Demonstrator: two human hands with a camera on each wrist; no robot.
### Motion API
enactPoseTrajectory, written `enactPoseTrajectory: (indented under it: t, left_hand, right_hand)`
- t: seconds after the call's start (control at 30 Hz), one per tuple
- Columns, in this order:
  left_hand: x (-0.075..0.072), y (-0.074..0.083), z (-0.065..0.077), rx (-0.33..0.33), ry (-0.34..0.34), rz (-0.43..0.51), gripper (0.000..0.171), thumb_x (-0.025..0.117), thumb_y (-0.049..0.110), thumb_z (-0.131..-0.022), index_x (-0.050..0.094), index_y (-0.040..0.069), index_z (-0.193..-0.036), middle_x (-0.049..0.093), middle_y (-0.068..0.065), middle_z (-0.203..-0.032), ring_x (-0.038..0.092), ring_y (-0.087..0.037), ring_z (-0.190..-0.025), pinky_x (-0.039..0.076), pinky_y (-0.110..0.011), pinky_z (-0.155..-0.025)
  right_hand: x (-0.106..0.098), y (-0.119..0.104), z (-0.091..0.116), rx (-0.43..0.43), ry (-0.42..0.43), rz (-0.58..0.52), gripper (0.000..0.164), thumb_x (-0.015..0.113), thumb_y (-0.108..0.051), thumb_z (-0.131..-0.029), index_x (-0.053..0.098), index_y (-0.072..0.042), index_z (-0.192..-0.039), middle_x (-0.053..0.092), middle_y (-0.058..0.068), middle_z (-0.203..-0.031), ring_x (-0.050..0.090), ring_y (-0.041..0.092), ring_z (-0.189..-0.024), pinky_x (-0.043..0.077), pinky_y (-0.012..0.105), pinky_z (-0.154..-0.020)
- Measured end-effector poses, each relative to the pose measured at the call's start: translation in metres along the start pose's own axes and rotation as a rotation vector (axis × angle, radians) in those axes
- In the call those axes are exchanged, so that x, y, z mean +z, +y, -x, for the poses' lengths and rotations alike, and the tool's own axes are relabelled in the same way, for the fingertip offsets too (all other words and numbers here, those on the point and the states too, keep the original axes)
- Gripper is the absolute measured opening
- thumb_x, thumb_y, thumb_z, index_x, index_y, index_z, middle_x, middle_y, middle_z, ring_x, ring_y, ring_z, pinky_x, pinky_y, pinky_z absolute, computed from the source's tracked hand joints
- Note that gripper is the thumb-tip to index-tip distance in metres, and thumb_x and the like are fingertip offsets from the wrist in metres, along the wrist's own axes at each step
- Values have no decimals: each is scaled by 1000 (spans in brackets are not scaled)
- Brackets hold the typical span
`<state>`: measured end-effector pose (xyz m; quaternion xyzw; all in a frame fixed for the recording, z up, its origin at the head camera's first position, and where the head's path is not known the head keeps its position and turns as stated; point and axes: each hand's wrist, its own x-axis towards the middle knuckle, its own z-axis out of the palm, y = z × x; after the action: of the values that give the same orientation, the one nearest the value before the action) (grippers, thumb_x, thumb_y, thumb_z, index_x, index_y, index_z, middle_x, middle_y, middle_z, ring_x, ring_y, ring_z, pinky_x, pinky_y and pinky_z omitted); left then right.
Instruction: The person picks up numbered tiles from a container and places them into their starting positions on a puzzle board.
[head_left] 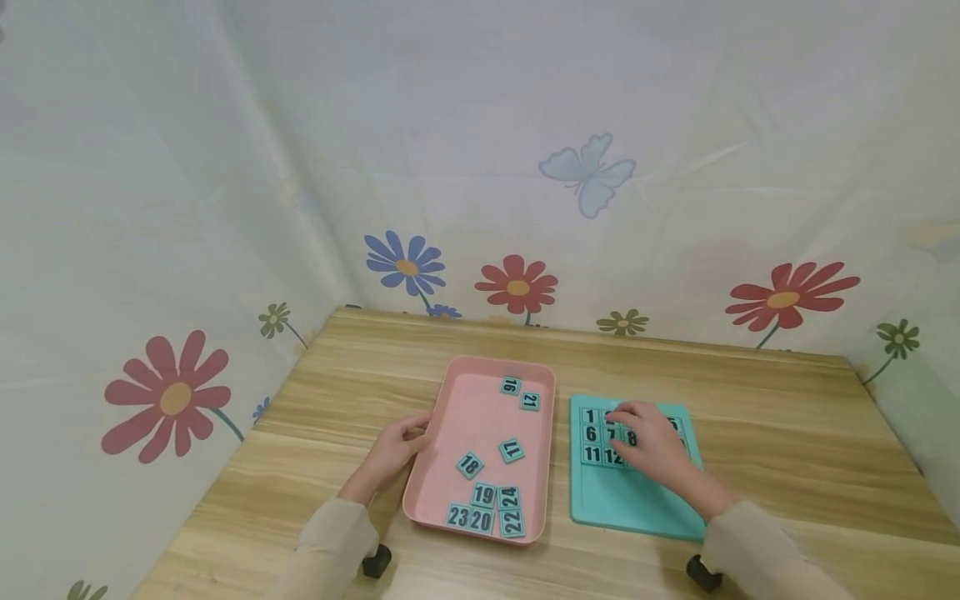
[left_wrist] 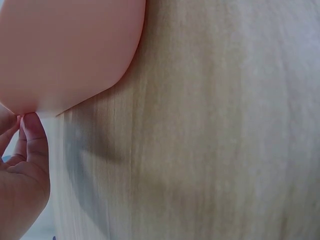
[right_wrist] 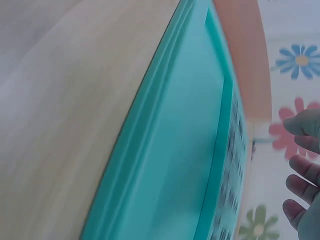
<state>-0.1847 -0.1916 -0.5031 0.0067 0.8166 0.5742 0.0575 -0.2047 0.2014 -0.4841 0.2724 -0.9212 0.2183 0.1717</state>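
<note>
At its left edge, my left hand (head_left: 395,452) pinches the pink tray (head_left: 459,400) between thumb and fingers. From the left wrist view, the fingertips (left_wrist: 33,120) meet the tray's rim. Inside the tray lie loose number tiles, among them 18 (head_left: 470,465), 17 (head_left: 512,451) and 21 (head_left: 530,402). My right hand (head_left: 651,440) hovers over the teal number board (head_left: 622,500), its fingers spread and loosely bent with nothing between them. Rows of tiles fill the board's upper part, with 1 (head_left: 590,416), 6 and 11 down the left side; the hand hides several others.
Tray and board stand side by side on a wooden table (head_left: 300,467), a narrow strip of wood between them. A flowered curtain (head_left: 645,233) hangs behind the table's back edge and along the left. More tiles, including 23 (head_left: 458,516), cluster at the tray's near end.
</note>
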Motion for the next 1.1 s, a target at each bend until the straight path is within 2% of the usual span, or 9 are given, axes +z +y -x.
enactPoseTrajectory:
  t: [0.2,0.37,0.5,0.6,0.7,0.83,0.93,1.1]
  left_hand:
    - [-2,-1,0,18,-44,42,43,48,-3,-86,40,-7,-128,49,-28,-118,54,-36,-103,51,-37,-80]
    - [-1,0,-1,18,-19,6,42,50,-2,-85,42,-5,-127,52,-27,-116,55,-34,-101,52,-36,-79]
    - [-1,-1,-1,19,8,-34,41,51,-2,-85,46,-4,-125,54,-24,-114,57,-31,-97,52,-33,-77]
    - [0,-2,-1,18,19,-42,41,51,-3,-84,47,-3,-124,54,-23,-115,57,-29,-96,53,-32,-75]
    - [-1,-1,0,4,24,-33,41,51,-3,-84,47,-2,-125,54,-22,-115,58,-29,-96,53,-32,-75]
    - [-1,-1,0,3,28,-42,41,52,-3,-83,47,-2,-125,54,-21,-116,58,-30,-97,52,-33,-76]
    - [-2,-2,-1,17,26,-60,42,52,-3,-83,47,-2,-125,54,-21,-117,57,-30,-97,52,-33,-77]
    - [-2,-3,-2,36,-3,-49,42,51,-2,-84,45,-3,-125,53,-23,-116,57,-31,-99,52,-32,-78]
  right_hand:
    - [17,-30,-22,-88,1,-32,33,74,-15,-67,65,-8,-99,59,6,-99,52,23,-95,46,40,-79]
    - [27,-52,-42,-117,-28,-60,30,72,-15,-69,66,-8,-98,60,5,-99,51,21,-94,45,38,-81]
    - [37,-58,-58,-112,-63,-85,26,69,-15,-72,66,-8,-97,59,3,-98,52,19,-89,44,37,-78]
    - [47,-60,-69,-93,-111,-69,27,67,-17,-75,65,-7,-100,58,4,-101,51,20,-89,43,38,-78]
    - [56,-62,-80,-56,-160,-28,29,63,-22,-78,64,-9,-105,58,4,-106,51,23,-97,40,44,-87]
    - [67,-65,-93,-21,-198,36,27,61,-26,-80,64,-13,-103,59,4,-108,47,25,-109,31,52,-98]
    - [73,-66,-101,-1,-231,71,27,59,-28,-82,64,-13,-103,60,5,-110,44,26,-113,25,52,-102]
    - [82,-66,-111,55,-299,118,37,54,-32,-84,58,-11,-114,58,8,-115,42,28,-115,17,54,-105]
